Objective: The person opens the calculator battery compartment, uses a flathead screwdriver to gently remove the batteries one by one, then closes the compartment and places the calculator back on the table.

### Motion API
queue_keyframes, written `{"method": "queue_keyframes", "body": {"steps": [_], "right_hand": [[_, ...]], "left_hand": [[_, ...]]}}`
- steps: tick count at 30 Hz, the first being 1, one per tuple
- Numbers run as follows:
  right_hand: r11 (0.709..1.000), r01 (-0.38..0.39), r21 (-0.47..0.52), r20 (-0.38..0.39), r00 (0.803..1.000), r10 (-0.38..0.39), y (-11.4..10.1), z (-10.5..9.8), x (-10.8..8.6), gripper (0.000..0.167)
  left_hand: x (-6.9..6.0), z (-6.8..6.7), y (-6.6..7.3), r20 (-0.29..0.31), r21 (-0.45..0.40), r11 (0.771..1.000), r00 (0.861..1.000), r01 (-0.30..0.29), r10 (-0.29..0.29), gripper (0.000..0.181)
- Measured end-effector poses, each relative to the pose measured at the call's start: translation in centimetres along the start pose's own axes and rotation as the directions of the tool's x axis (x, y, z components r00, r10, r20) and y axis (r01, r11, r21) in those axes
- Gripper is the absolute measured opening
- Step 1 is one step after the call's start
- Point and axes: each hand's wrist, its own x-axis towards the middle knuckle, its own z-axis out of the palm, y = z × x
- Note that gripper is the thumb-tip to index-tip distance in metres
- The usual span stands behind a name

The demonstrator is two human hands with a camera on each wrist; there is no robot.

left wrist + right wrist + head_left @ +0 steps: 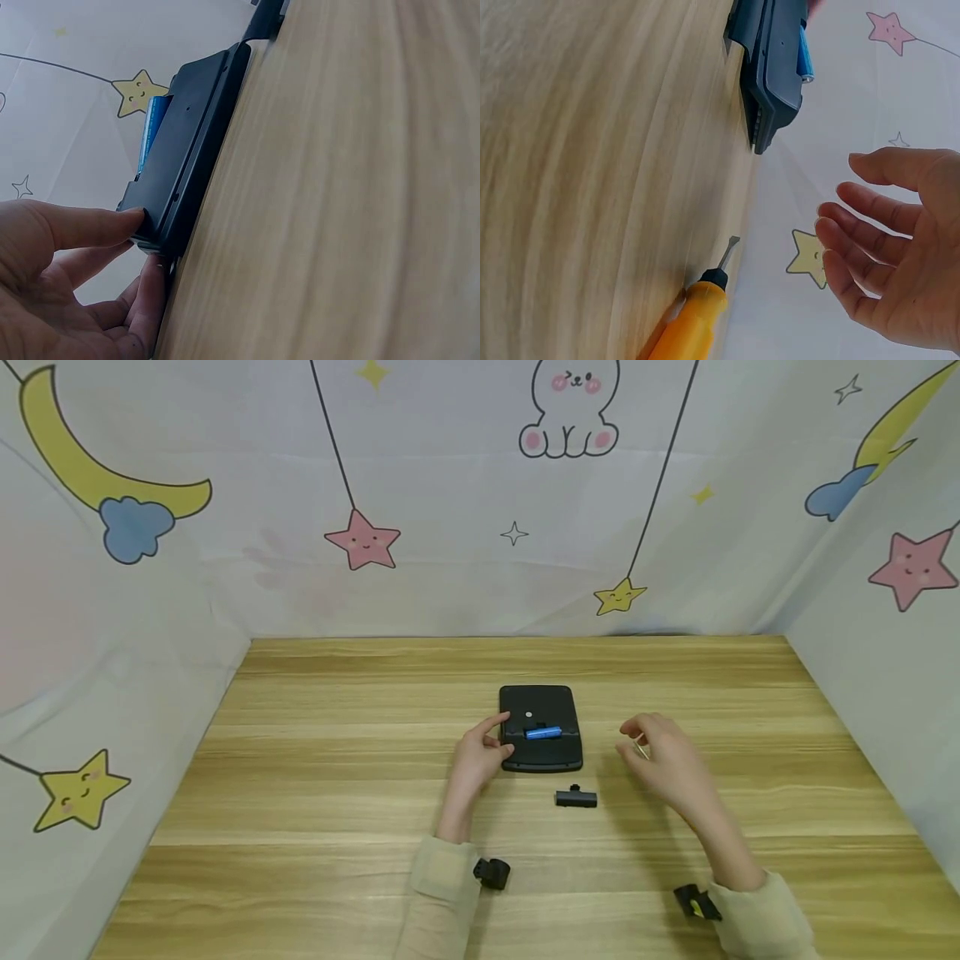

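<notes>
A black calculator (540, 756) lies back side up, with a blue battery (543, 732) in its uncovered compartment. My left hand (477, 760) pinches the left edge, thumb on the back face and fingers at the side, as the left wrist view also shows. Just in front lies the small dark battery cover (576, 798). To the right, my right hand (663, 760) hovers above the table, fingers loosely bent and holding nothing. Below it rests a screwdriver (694, 322) with an orange-yellow handle; the hand mostly hides it in the head view.
The wood-grain table (322, 760) carries these things. White cloth (450, 593) printed with stars and moons hangs behind the table and along both sides. A small black camera mount sits on each wrist.
</notes>
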Motion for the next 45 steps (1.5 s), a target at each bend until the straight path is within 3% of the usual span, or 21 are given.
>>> {"method": "queue_keyframes", "body": {"steps": [28, 40, 45], "right_hand": [[0.983, 0.168, -0.078, 0.072, 0.984, -0.162, -2.3, 2.2, 1.4, 0.028], [0.936, 0.334, -0.106, 0.027, 0.942, -0.333, -2.7, 3.2, 2.0, 0.037], [0.926, 0.363, -0.099, 0.035, 0.932, -0.362, -2.9, 3.6, 2.6, 0.039]], "left_hand": [[0.0, 0.1, -0.1, 0.006, 0.006, 1.000, 1.000, 0.005, -0.006, 0.052], [0.0, 0.1, -0.1, -0.001, -0.009, 1.000, 1.000, 0.002, -0.002, 0.052], [0.1, 0.0, 0.0, -0.003, -0.004, 1.000, 1.000, 0.006, -0.006, 0.052]]}}
